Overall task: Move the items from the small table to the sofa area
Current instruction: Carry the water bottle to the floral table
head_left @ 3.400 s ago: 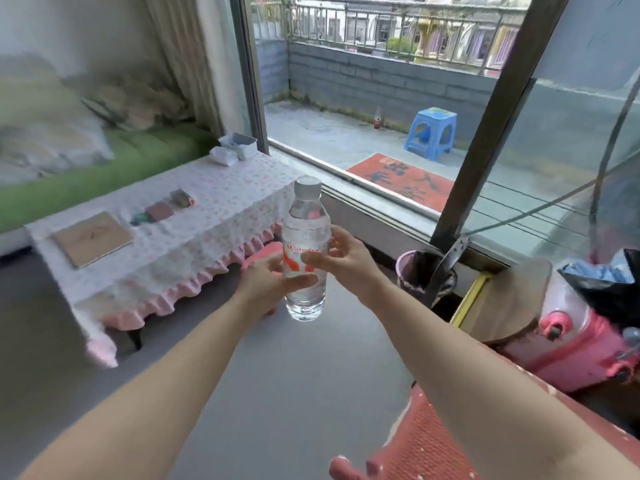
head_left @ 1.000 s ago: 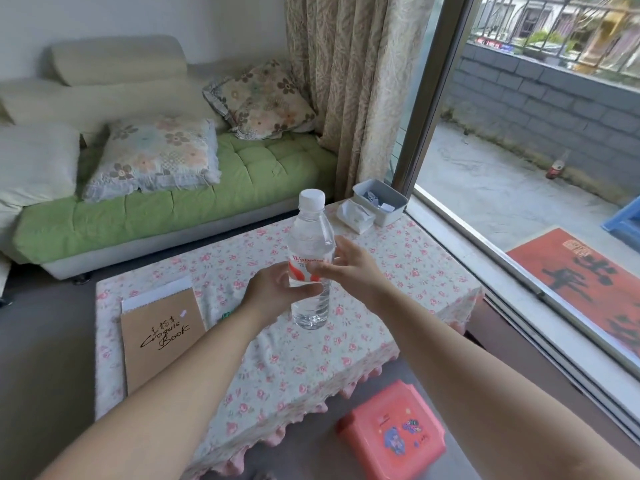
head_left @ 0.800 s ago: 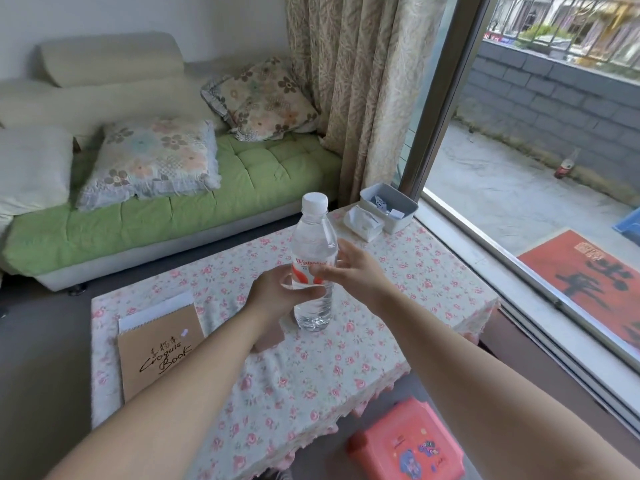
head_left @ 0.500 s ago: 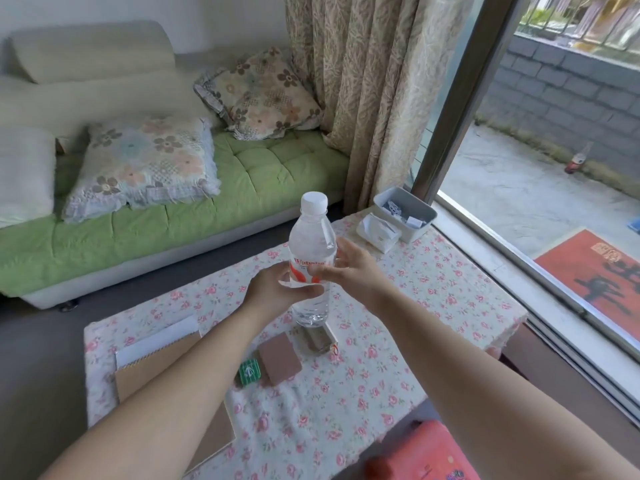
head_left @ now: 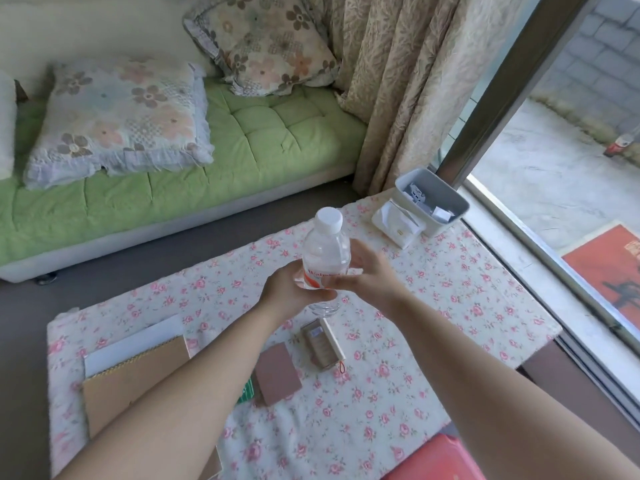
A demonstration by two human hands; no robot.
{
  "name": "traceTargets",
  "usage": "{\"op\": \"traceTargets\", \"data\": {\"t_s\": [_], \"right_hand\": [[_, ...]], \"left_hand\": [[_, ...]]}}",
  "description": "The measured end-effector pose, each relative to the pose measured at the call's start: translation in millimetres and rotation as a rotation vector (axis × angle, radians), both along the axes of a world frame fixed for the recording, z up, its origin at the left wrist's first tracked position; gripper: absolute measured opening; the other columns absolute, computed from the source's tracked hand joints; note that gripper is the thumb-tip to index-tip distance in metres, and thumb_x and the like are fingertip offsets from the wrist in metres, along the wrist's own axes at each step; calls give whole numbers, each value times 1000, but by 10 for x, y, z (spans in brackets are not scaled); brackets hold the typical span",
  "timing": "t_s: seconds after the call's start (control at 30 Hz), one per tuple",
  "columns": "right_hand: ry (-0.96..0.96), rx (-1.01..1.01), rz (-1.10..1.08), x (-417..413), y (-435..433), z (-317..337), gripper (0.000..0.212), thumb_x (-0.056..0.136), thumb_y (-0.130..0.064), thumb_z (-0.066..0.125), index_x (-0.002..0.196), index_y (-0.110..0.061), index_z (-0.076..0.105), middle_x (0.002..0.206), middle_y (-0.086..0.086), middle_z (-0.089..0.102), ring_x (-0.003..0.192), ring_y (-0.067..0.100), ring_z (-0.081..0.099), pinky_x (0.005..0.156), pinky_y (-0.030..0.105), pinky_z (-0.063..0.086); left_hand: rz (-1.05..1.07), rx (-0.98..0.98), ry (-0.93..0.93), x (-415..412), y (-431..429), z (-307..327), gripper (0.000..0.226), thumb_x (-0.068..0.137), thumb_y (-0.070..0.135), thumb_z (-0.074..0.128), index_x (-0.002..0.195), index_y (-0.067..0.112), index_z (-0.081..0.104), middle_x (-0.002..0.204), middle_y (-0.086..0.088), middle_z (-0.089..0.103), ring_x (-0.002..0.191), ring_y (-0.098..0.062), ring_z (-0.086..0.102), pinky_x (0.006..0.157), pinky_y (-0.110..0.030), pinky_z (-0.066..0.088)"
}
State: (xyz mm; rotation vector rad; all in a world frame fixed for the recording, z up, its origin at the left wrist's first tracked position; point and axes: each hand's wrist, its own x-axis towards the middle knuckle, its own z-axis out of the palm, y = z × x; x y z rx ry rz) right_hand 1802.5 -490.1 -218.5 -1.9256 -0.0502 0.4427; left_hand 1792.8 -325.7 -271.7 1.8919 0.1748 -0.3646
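A clear water bottle (head_left: 326, 247) with a white cap and red label is upright above the low table (head_left: 450, 299), which has a floral cloth. My left hand (head_left: 289, 292) grips its lower body from the left, and my right hand (head_left: 363, 275) holds it from the right. On the cloth below lie a small tan box (head_left: 320, 342), a brown card (head_left: 277, 374), a green item (head_left: 246, 396) partly under my left arm, and a brown notebook (head_left: 131, 372). The green sofa (head_left: 263, 140) stands beyond the table.
A grey bin (head_left: 433, 199) and a white tissue pack (head_left: 396, 221) sit at the table's far right corner. Two floral cushions (head_left: 117, 116) lie on the sofa. A curtain (head_left: 398, 81) and a sliding-door frame (head_left: 512, 77) stand at right. A red stool (head_left: 436, 460) is near my right arm.
My view has swung from the balcony door to the sofa and moved closer over the table. Both hands have kept hold of the bottle, and the small items under it have come into view.
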Motion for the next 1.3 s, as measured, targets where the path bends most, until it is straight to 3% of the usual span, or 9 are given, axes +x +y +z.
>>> {"op": "traceTargets", "data": {"t_s": [0.13,0.23,0.43,0.53,0.63,0.87,0.97,1.17,1.3], "right_hand": [[36,-42,13,362,-171,-454,60,65,-22,82,115,-30,51,104,-19,57,97,-2,53,76,14,37],[68,-68,12,571,-327,-814,62,62,-18,83,113,-30,50,105,-16,57,101,5,54,76,13,38],[116,-89,19,856,-590,-1550,66,57,-17,84,104,-44,48,107,-20,58,114,13,53,94,33,45],[142,-72,46,914,-613,-1838,71,56,-19,85,112,-40,46,116,-14,57,120,16,51,98,40,46],[146,-77,74,917,-612,-1993,75,58,-21,86,121,-33,48,115,-16,55,120,13,51,96,34,47],[153,-144,145,926,-667,-2211,81,62,-21,85,131,-26,43,130,-6,53,124,15,49,103,40,44],[163,-153,160,940,-676,-2268,80,63,-16,83,131,-25,42,130,-4,54,125,17,49,104,41,43],[171,-159,182,997,-685,-2313,78,66,-15,81,133,-25,41,130,-2,53,125,18,48,105,44,41],[177,-190,178,1010,-668,-2299,82,67,-16,80,136,-28,38,133,-2,52,126,19,47,105,44,41]], "left_hand": [[-1,6,50,331,-206,-482,57,50,40,84,102,35,61,92,17,68,91,-8,63,71,-21,48],[7,37,81,520,-355,-854,67,44,48,79,107,34,60,96,13,69,94,-9,64,77,-26,52],[13,102,97,733,-633,-1545,72,51,55,80,115,35,55,108,10,68,100,-13,61,75,-23,45],[46,171,95,764,-700,-1836,75,51,61,79,116,36,52,109,10,67,97,-12,59,75,-22,42],[70,204,91,741,-732,-2004,79,49,65,77,118,37,49,108,12,65,98,-11,58,71,-17,42],[134,252,96,673,-815,-2244,80,52,54,81,121,33,47,110,10,64,89,-5,51,59,0,28],[153,270,75,660,-846,-2272,80,53,49,83,123,29,49,110,7,66,88,-4,51,54,2,31],[155,279,60,665,-894,-2265,80,56,46,84,122,19,48,113,-2,65,100,-21,61,72,-20,38],[139,280,114,690,-902,-2224,81,57,47,83,124,21,45,115,-2,64,102,-22,61,74,-22,38]]}}
